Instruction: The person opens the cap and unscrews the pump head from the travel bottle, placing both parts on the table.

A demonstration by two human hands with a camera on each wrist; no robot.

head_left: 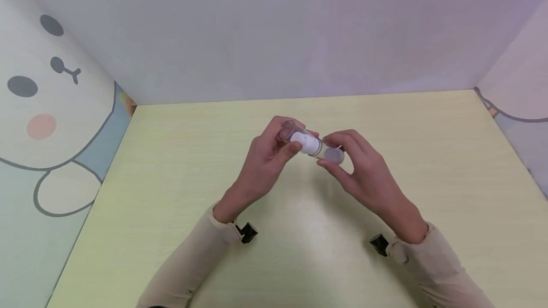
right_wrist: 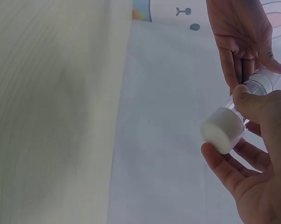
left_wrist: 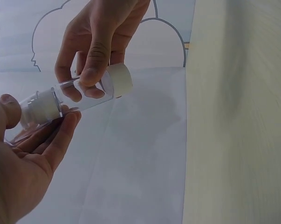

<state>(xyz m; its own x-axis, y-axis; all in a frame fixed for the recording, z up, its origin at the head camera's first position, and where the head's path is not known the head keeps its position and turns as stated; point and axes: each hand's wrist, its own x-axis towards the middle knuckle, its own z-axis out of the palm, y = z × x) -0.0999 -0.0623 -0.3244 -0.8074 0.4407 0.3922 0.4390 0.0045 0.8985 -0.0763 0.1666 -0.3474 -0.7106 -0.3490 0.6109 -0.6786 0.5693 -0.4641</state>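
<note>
One clear bottle point(head_left: 316, 146) was above the surface point(head_left: 188, 165). Fingers of the left hand point(head_left: 262, 164) gripped its capped end; the right hand point(head_left: 369, 170) pinched its body.

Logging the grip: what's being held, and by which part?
A clear bottle: the left hand grips its clear-capped end, the right hand its body near the white base.

Pale yellow wood-grain table point(head_left: 184, 165), lilac-grey wall point(head_left: 299, 32) behind, cartoon-printed panels point(head_left: 81, 122) either side
</note>
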